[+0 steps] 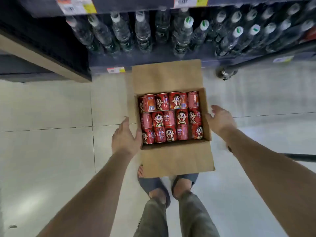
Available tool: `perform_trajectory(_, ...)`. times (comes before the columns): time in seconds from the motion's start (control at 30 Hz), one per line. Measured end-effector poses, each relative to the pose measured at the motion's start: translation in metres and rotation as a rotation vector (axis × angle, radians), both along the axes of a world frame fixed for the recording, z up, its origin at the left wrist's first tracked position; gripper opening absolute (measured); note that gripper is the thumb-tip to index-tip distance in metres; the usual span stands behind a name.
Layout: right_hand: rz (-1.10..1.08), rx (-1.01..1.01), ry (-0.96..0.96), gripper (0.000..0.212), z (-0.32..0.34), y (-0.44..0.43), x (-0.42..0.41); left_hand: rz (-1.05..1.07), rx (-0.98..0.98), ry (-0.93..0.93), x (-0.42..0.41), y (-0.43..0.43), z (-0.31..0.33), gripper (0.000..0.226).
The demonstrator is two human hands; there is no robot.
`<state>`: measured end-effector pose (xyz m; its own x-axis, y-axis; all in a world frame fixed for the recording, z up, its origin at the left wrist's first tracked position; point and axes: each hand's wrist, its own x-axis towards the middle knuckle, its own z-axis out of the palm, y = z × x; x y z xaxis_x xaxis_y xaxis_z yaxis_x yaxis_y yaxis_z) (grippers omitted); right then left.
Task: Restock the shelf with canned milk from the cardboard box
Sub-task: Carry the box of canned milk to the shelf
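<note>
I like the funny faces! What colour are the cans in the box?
Red milk cans, seen in the head view.

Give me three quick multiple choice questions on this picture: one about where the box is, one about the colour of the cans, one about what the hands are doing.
1. Where is the cardboard box?
A. On the floor before the shelf
B. On the shelf
C. On a cart

2. What colour are the cans?
A. Blue
B. Red
C. Green

3. What do the left hand and right hand hold?
A. One can each
B. A bottle
C. Nothing; both open beside the box

Answers:
1 A: it sits on the tiles below the water bottles.
2 B: red labels with a cartoon face.
3 C: fingers spread at the box's two sides, no can lifted.
</note>
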<state>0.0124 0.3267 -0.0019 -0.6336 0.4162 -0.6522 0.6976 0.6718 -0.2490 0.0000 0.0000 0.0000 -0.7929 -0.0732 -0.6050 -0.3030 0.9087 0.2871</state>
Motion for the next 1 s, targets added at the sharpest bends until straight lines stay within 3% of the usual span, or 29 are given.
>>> perform_trajectory(0.17,0.007,0.041,-0.034,0.053,-0.098,0.022,-0.003,-0.007,-0.046,-0.018,-0.015,0.010,-0.100,0.074)
perform_trajectory(0.4,-0.078,0.038,0.081,0.031,-0.189,0.040,-0.017,0.068,-0.033,-0.043,-0.032,0.015,-0.193,0.078)
perform_trajectory(0.63,-0.223,-0.092,0.177,0.072,-0.228,0.043,0.008,0.232,0.071,0.087,-0.025,0.022,-0.223,0.065)
perform_trajectory(1.0,-0.180,0.002,0.303,0.060,-0.235,0.042,0.021,0.310,0.157,0.154,-0.024,0.008,-0.231,0.060)
